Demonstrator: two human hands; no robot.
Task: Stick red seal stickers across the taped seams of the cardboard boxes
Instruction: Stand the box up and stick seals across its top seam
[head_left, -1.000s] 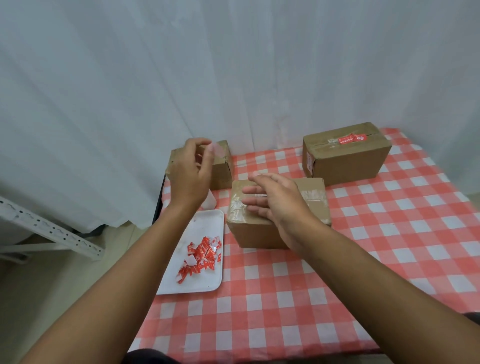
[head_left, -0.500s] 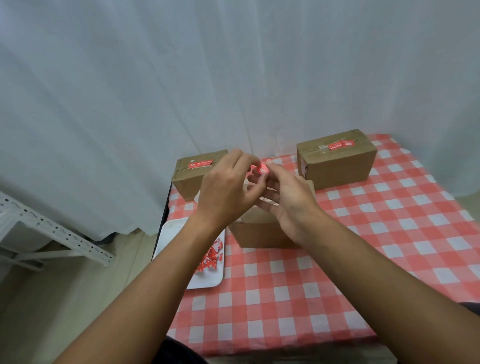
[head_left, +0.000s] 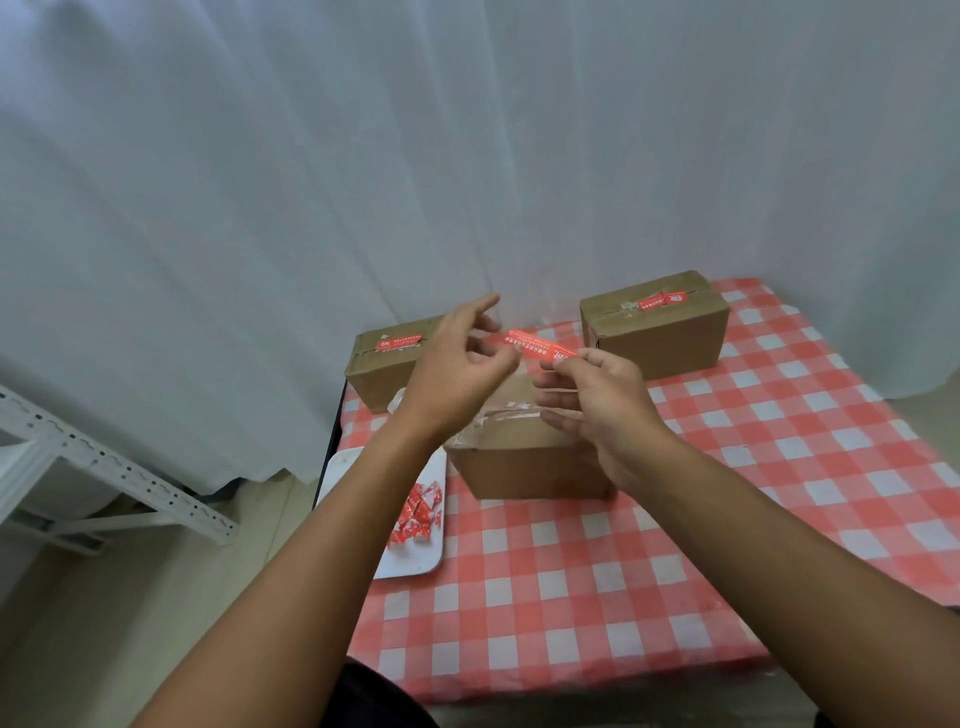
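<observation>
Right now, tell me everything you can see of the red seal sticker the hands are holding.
The red seal sticker is a narrow strip, red with small white print too blurred to read, and looks like thin glossy paper. It is held in the air, stretched roughly level and tilted slightly down toward its right end, above the nearest cardboard box, not touching it. The left hand pinches its left end and the right hand pinches its right end. Whether any backing remains is not visible.

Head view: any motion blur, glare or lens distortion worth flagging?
Head view: left hand smeared by motion, right hand sharper; sticker print unreadable; tape on the near box shows mild glare; lighting soft and even; wide-angle bending at the table edges.
</observation>
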